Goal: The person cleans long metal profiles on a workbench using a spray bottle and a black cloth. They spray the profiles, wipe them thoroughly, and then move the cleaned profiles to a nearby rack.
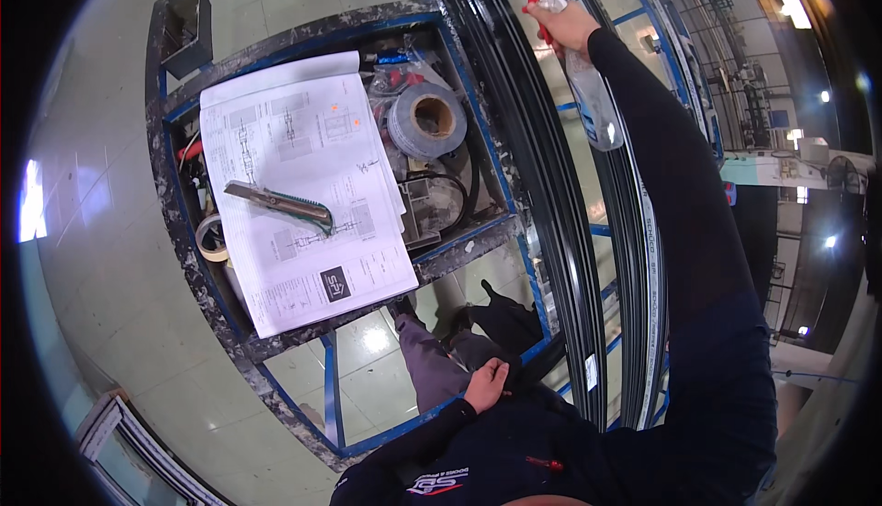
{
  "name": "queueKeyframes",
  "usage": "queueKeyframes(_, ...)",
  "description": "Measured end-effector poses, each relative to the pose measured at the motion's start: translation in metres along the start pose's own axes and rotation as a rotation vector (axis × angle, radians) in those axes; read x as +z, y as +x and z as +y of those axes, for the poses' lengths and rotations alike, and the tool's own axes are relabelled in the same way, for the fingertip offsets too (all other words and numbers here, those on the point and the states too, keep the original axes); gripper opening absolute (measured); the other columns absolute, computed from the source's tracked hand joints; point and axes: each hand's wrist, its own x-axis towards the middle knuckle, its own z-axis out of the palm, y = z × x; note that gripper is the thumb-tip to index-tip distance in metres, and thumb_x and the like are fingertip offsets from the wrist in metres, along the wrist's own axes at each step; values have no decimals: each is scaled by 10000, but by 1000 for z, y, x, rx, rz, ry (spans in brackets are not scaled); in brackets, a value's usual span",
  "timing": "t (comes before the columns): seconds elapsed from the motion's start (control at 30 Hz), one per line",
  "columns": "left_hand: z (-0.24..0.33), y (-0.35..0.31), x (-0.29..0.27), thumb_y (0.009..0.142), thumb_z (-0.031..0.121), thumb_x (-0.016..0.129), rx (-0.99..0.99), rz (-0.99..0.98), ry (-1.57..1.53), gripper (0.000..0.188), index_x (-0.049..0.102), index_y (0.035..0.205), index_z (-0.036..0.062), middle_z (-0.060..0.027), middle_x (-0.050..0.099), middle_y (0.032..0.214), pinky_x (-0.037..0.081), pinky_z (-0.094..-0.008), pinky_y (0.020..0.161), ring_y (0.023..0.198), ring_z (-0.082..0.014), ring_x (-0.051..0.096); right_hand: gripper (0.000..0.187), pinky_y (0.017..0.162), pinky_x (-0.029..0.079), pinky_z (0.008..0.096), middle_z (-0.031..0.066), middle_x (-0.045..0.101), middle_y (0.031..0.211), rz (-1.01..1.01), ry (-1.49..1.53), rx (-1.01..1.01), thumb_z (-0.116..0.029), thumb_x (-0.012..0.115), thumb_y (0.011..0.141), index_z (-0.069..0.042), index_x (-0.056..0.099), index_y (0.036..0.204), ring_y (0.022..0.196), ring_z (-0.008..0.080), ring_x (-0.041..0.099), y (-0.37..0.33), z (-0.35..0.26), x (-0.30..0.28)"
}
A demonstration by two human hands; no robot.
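My right hand point(567, 27) is stretched far forward, its fingers wrapped round the neck of a clear spray bottle point(597, 111) with a red trigger. The bottle is over long black profiles point(542, 139), its base toward me. Close to my body, my left hand point(487, 385) is curled closed, with nothing visible in it. Ahead and to the left, a stack of printed drawing sheets point(303, 139) lies over an open compartment of a cart. A utility knife point(280, 203) rests on the sheets, its blade end hidden from clear view.
The cart's worn frame point(193, 267) has blue edges. Beside the sheets sit a roll of grey tape point(427, 120) and a black cable point(473, 189); a tape ring point(211, 238) shows at left. Another frame point(138, 451) stands at lower left. The black profiles run lengthwise along my right.
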Motion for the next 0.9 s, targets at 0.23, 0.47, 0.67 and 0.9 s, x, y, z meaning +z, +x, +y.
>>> queueKeyframes(0.23, -11, 4, 0, 1075, 273, 507, 69, 13, 26, 312, 580, 1030, -27, -63, 611, 814, 621, -313, 610, 692, -99, 620, 492, 537, 551, 279, 66, 663, 889, -152, 401, -103, -466, 659, 965, -26, 631, 1182, 540, 133, 627, -115, -43, 39)
queueKeyframes(0.47, -7, -4, 7, 1074, 263, 514, 126, 18, 66, 288, 577, 1005, -10, -56, 619, 804, 605, -293, 596, 672, -91, 617, 575, 980, 492, 397, 200, 637, 1145, 161, 476, -486, -312, 748, 908, -13, 516, 1341, 1111, 330, 628, -239, -51, 133)
queueKeyframes(0.67, 2, -12, 16, 1071, 297, 528, 132, 64, 60, 279, 577, 1050, 23, -22, 598, 775, 551, -253, 583, 603, -75, 570, 714, 1036, 463, 481, 254, 421, 1437, 107, 254, -633, -128, 690, 863, -20, 362, 1487, 1210, 437, 555, -277, -65, 187)
queueKeyframes(0.9, 55, -29, 46, 1076, 323, 516, 178, 100, -38, 258, 570, 1047, 72, 4, 626, 863, 522, -258, 539, 671, -67, 587, 692, 1093, 403, 491, 231, 464, 1457, 197, -74, -809, -200, 691, 854, -88, 436, 1488, 1306, 405, 500, -295, -30, 213)
